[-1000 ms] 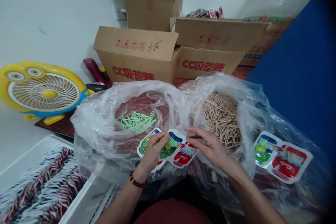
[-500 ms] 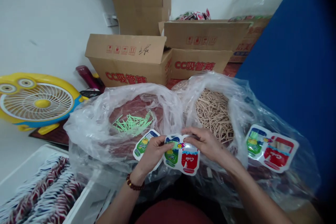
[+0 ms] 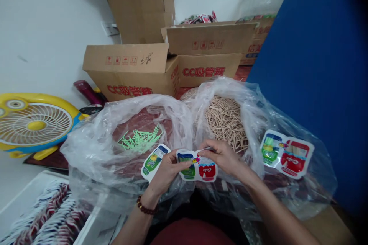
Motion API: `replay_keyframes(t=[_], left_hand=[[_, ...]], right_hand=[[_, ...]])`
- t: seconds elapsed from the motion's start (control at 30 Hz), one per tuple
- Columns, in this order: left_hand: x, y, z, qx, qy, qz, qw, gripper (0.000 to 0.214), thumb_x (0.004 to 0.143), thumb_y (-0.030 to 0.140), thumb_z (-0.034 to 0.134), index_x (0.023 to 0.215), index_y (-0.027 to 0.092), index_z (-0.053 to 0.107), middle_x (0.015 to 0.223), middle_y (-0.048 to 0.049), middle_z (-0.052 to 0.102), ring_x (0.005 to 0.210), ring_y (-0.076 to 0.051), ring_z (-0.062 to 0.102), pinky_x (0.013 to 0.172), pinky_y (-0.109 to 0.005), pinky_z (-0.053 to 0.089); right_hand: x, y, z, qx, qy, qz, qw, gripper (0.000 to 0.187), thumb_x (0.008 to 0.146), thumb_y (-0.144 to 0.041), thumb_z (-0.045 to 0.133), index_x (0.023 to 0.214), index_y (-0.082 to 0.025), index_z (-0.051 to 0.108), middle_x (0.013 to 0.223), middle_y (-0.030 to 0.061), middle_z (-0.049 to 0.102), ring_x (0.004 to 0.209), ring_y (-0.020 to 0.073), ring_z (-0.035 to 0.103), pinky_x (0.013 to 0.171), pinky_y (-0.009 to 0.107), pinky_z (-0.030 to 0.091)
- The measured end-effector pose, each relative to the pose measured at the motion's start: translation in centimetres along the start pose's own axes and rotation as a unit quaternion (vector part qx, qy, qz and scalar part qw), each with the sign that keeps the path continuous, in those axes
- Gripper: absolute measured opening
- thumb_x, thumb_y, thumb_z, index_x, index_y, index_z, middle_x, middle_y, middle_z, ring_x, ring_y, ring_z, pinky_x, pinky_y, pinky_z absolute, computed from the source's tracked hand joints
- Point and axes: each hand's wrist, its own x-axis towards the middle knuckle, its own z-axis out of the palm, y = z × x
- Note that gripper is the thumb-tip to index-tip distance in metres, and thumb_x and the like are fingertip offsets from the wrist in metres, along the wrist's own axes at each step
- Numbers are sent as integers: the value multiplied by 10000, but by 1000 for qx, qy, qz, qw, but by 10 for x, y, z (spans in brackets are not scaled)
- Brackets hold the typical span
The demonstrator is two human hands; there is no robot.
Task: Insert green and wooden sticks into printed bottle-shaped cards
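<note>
My left hand (image 3: 166,170) and right hand (image 3: 225,157) pinch the pouch (image 3: 198,170); brown sticks (image 3: 225,120) lie just beyond my right.

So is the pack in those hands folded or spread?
Spread: on the pack between the left hand and right hand, the green half and red half show side by side.

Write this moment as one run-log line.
left hand: pinching green-and-red Cola packet; right hand: at its upper edge; in plastic bags: green sticks, brown sticks; right: another Cola packet
</note>
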Motion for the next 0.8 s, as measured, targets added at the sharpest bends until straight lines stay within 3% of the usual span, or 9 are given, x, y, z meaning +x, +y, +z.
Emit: replay_keyframes(t=[0.23, 0.43, 0.6, 0.8], left_hand=[[-3, 5, 19, 158, 9, 51, 986, 289, 702, 348, 747, 847, 179, 562, 695, 53, 545, 651, -102, 486, 604, -184, 373], [-4, 0, 18, 277, -2, 42, 960, 268, 732, 359, 683, 645, 160, 527, 584, 55, 441, 564, -102, 399, 530, -201, 292], [-4, 2, 20, 309, -24, 36, 950, 215, 763, 310, 630, 629, 164, 547, 575, 49, 465, 564, -109, 407, 527, -203, 286], [-4, 12, 34, 322, -96, 33, 941, 143, 790, 237, 570, 677, 168, 624, 642, 35, 550, 623, -125, 466, 581, -203, 329]], right_hand=[[-9, 8, 7, 66, -40, 15, 997, 121, 824, -287, 597, 782, -180, 633, 671, -40, 592, 609, 105, 504, 558, 208, 355], [-15, 13, 10, 1, -19, 4, 1000, 147, 822, -286, 612, 727, -179, 647, 649, -33, 586, 615, 108, 506, 563, 208, 342], [-22, 19, 15, -5, -2, -12, 1000, 190, 853, -320, 597, 736, -185, 660, 677, -22, 614, 639, 115, 535, 590, 216, 368], [-38, 27, 11, -7, 14, -17, 1000, 310, 857, -435, 586, 693, -179, 647, 638, -29, 582, 606, 104, 507, 575, 214, 354]])
